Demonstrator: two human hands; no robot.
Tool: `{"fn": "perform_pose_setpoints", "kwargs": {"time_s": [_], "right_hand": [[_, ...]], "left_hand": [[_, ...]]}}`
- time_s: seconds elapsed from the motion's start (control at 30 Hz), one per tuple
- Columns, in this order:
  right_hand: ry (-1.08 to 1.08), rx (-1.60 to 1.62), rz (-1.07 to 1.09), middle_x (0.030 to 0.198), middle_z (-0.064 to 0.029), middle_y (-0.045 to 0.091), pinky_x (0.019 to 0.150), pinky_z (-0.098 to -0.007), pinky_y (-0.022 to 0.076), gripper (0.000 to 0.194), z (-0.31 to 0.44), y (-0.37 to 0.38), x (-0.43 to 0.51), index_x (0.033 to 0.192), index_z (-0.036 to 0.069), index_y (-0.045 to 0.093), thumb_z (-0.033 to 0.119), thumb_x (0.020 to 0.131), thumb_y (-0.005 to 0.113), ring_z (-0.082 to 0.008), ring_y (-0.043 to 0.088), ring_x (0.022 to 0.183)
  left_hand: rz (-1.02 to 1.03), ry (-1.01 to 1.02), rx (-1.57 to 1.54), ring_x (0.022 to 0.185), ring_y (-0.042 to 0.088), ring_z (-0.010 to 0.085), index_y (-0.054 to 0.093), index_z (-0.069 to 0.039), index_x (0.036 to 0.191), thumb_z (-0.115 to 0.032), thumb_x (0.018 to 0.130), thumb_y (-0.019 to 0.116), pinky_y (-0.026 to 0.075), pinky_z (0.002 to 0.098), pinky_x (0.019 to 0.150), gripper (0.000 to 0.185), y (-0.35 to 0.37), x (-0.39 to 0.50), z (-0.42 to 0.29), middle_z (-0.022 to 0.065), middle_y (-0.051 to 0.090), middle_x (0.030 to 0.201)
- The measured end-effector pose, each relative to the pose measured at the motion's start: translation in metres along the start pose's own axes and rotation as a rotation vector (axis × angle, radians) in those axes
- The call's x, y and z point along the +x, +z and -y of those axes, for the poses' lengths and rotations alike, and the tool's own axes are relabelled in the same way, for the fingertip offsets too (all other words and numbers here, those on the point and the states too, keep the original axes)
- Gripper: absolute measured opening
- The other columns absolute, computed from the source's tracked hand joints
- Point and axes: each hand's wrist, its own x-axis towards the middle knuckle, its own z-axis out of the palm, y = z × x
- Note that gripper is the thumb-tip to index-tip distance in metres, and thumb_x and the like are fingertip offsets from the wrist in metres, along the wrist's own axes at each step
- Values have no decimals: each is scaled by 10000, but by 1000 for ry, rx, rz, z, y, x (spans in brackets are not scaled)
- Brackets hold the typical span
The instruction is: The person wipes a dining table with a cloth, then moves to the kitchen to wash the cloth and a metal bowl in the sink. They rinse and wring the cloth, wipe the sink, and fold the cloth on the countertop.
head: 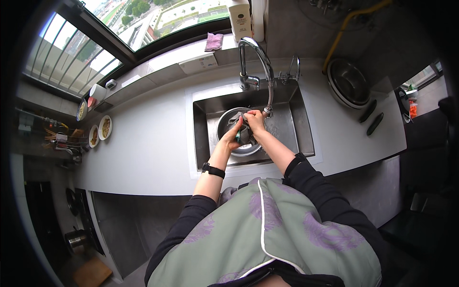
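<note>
Both of my hands are over a round metal basin (221,123) that sits in the stainless steel sink (283,132). Between them is a crumpled grey cloth (246,135). My left hand (232,138) grips its left side, with a small teal piece showing by the fingers. At the cloth's upper right, my right hand (255,121) pinches it with bent fingers, close to the spout end of the chrome faucet (255,43). Whether water is running is hard to make out. The hands and the cloth hide much of the basin's inside.
Stacked bowls (348,84) and two dark green cucumbers (375,124) lie on the right of the counter (154,143). Two plates of food (104,127) stand at the left. A pink cloth (214,41) and a bottle (239,21) are on the window ledge.
</note>
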Motion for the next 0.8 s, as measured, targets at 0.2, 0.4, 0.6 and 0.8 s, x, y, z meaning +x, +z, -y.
{"fn": "perform_pose_setpoints", "kwargs": {"time_s": [0.2, 0.4, 0.6, 0.8], "right_hand": [[56, -271, -220, 1021, -142, 572, 822, -353, 449, 221, -17, 5, 10, 857, 17, 569, 213, 757, 593, -256, 562, 922], [595, 460, 517, 982, -93, 617, 828, -351, 490, 467, -24, -28, 21, 999, 12, 582, 465, 919, 502, -194, 597, 956], [495, 375, 518, 1056, -114, 584, 794, -402, 522, 245, -26, -39, 14, 1123, 19, 536, 94, 892, 509, -259, 600, 955], [497, 97, 501, 1201, -109, 527, 822, -373, 539, 331, -10, -53, 12, 1173, 30, 534, -28, 853, 474, -247, 531, 1107]], "left_hand": [[41, -64, 254, 894, 627, 205, 567, 15, 1087, -212, 802, 734, 518, 322, 755, 400, -3, 3, 4, 104, 629, 1011], [31, -173, 338, 756, 592, 176, 585, -13, 997, -74, 778, 733, 478, 265, 613, 271, -13, -5, -5, 91, 613, 860], [17, -271, -2, 840, 564, 234, 525, -6, 1043, -11, 781, 693, 462, 247, 592, 312, -17, -10, -9, 135, 558, 956], [4, -272, -281, 903, 555, 317, 388, 5, 1239, 47, 805, 586, 452, 239, 575, 479, -23, -16, -12, 264, 460, 1215]]}}
